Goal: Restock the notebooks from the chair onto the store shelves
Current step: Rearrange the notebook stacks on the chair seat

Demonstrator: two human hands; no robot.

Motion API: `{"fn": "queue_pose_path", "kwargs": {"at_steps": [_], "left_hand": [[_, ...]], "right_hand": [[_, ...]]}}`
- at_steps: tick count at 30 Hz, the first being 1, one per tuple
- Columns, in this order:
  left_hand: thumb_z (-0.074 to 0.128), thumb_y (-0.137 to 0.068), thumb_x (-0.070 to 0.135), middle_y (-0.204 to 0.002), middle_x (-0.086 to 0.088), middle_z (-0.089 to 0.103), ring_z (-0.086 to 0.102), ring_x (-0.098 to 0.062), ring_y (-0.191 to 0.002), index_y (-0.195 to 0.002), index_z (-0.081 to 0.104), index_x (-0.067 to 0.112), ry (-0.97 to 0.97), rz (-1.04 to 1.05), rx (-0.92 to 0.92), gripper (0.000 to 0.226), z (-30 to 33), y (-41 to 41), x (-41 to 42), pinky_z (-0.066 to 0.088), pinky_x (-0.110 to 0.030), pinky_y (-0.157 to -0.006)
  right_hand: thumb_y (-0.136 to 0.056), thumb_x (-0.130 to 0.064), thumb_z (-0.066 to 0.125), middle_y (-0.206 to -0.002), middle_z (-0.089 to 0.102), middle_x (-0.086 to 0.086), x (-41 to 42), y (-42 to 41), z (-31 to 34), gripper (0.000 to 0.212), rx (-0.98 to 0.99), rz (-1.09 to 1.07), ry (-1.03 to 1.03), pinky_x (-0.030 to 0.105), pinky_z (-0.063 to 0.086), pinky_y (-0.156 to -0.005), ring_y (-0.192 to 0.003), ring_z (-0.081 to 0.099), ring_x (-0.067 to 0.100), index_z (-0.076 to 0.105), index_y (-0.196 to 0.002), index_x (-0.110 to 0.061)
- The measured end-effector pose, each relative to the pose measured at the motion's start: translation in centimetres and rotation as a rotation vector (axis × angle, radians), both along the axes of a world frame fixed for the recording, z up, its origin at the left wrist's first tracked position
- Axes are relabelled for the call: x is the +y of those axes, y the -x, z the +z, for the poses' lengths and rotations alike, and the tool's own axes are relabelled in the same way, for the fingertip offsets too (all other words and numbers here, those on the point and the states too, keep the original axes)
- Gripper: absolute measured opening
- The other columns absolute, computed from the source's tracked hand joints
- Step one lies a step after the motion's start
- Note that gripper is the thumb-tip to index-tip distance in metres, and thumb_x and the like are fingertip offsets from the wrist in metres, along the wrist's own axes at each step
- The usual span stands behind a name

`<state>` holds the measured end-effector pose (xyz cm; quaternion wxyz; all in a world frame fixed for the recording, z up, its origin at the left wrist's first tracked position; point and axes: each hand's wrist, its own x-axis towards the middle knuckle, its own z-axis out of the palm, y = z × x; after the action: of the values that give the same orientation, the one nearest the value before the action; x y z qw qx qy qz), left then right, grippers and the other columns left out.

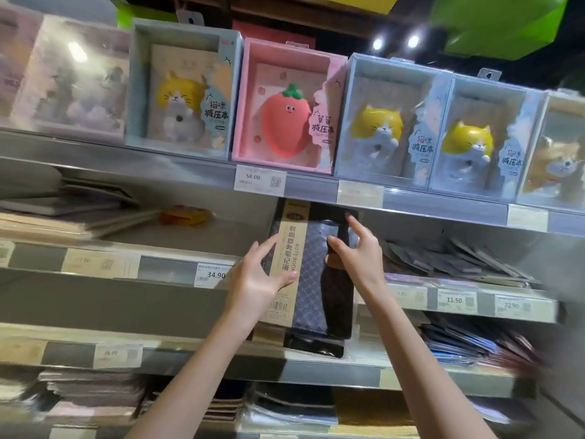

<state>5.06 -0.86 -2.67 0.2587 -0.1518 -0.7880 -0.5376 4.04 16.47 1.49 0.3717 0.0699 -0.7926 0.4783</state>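
Note:
A dark blue patterned notebook [311, 258] with a tan paper band and a dark strap stands upright on the middle shelf [167, 269], its top reaching under the shelf above. My left hand [256, 280] touches its left side, thumb on the tan band and fingers spread along the edge. My right hand [357, 248] rests with straight, spread fingers on the dark strap at its right side. Another dark notebook [313, 346] sits just below it. The chair is out of view.
Boxed cat and strawberry [286, 122] notebooks line the top shelf. Flat notebook piles lie to the left [63, 217] and right [449, 258] on the middle shelf, with more stacks on the lower shelves [91, 394]. Price tags run along the shelf rails.

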Motion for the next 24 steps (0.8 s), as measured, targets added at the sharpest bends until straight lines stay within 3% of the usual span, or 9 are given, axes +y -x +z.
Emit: {"fn": "queue_pose_path", "kwargs": {"at_steps": [3, 5, 7, 10, 13, 17, 19, 21, 24], "left_hand": [[0.076, -0.071, 0.031, -0.154, 0.004, 0.020, 0.029, -0.019, -0.138, -0.121, 0.051, 0.044, -0.080, -0.019, 0.032, 0.057, -0.4, 0.2, -0.2, 0.033, -0.044, -0.107], [0.074, -0.070, 0.036, -0.154, 0.007, 0.018, 0.029, -0.012, -0.137, -0.110, 0.056, 0.045, -0.145, -0.096, 0.093, 0.045, -1.3, 0.2, -0.6, 0.031, -0.042, -0.110], [0.073, -0.073, 0.045, -0.154, 0.010, 0.017, 0.030, 0.005, -0.133, -0.108, 0.061, 0.040, -0.214, -0.188, 0.145, 0.037, -2.2, 0.1, -0.8, 0.034, -0.041, -0.109], [0.061, -0.070, 0.053, -0.154, 0.017, 0.015, 0.031, 0.020, -0.123, -0.105, 0.066, 0.036, -0.312, -0.281, 0.189, 0.039, -2.6, -0.5, -0.6, 0.038, -0.029, -0.102], [0.061, -0.068, 0.057, -0.153, 0.021, 0.012, 0.038, 0.014, -0.124, -0.100, 0.066, 0.042, -0.320, -0.344, 0.231, 0.036, -2.7, -1.2, -0.6, 0.037, -0.023, -0.095], [0.053, -0.078, 0.043, -0.154, 0.020, 0.013, 0.024, -0.002, -0.138, -0.101, 0.066, 0.036, -0.341, -0.375, 0.334, 0.028, -3.5, -2.1, -0.2, 0.030, -0.012, -0.103], [0.053, -0.081, 0.046, -0.155, 0.016, 0.014, 0.021, -0.006, -0.140, -0.102, 0.065, 0.032, -0.366, -0.361, 0.396, 0.028, -3.8, -2.7, 0.4, 0.030, -0.008, -0.102], [0.049, -0.086, 0.052, -0.155, 0.006, 0.018, 0.021, -0.015, -0.142, -0.104, 0.064, 0.027, -0.358, -0.325, 0.492, 0.035, -4.3, -2.9, 1.1, 0.031, -0.016, -0.106], [0.049, -0.089, 0.038, -0.151, -0.001, 0.031, 0.028, -0.027, -0.139, -0.107, 0.060, 0.020, -0.256, -0.235, 0.672, 0.028, -5.3, -2.4, 2.2, 0.028, -0.030, -0.112]], "right_hand": [[-0.081, -0.025, 0.068, -0.131, 0.049, 0.009, 0.1, 1.3, 0.7, 0.064, -0.035, 0.003, 0.023, 0.046, 0.054, -0.086, -0.107, 0.060, 0.026, 0.042, -0.138, -0.017], [-0.082, -0.021, 0.068, -0.110, 0.059, 0.009, 0.3, 1.8, 1.1, 0.063, -0.068, -0.004, 0.036, 0.043, 0.057, -0.078, -0.093, 0.066, 0.028, 0.041, -0.139, -0.012], [-0.083, -0.015, 0.067, -0.086, 0.063, 0.003, 0.6, 2.0, 1.6, 0.062, -0.105, 0.001, 0.051, 0.034, 0.059, -0.072, -0.074, 0.070, 0.021, 0.040, -0.139, -0.010], [-0.084, -0.013, 0.067, -0.094, 0.069, 0.012, 0.7, 1.9, 2.1, 0.060, -0.140, 0.022, 0.067, 0.016, 0.054, -0.058, -0.059, 0.068, 0.008, 0.042, -0.138, -0.010], [-0.083, -0.009, 0.067, -0.099, 0.068, 0.011, 1.0, 2.2, 2.4, 0.056, -0.162, 0.047, 0.115, 0.020, 0.056, -0.061, -0.060, 0.068, 0.010, 0.046, -0.134, -0.008], [-0.082, -0.003, 0.066, -0.076, 0.065, 0.007, 1.1, 2.4, 3.0, 0.039, -0.175, 0.037, 0.074, 0.024, 0.057, -0.061, -0.053, 0.064, 0.010, 0.059, -0.120, -0.001], [-0.082, -0.001, 0.065, -0.069, 0.064, 0.005, 1.1, 2.3, 3.3, 0.033, -0.184, 0.043, 0.069, 0.022, 0.057, -0.060, -0.055, 0.063, 0.013, 0.062, -0.115, 0.000], [-0.082, 0.000, 0.064, -0.069, 0.064, 0.006, 1.3, 2.3, 3.4, 0.033, -0.203, 0.065, 0.077, 0.021, 0.056, -0.058, -0.056, 0.064, 0.014, 0.062, -0.115, 0.000], [-0.083, 0.001, 0.063, -0.072, 0.064, 0.005, 1.4, 2.3, 3.4, 0.034, -0.202, 0.089, 0.078, 0.021, 0.056, -0.058, -0.057, 0.064, 0.014, 0.061, -0.117, -0.001]]}}
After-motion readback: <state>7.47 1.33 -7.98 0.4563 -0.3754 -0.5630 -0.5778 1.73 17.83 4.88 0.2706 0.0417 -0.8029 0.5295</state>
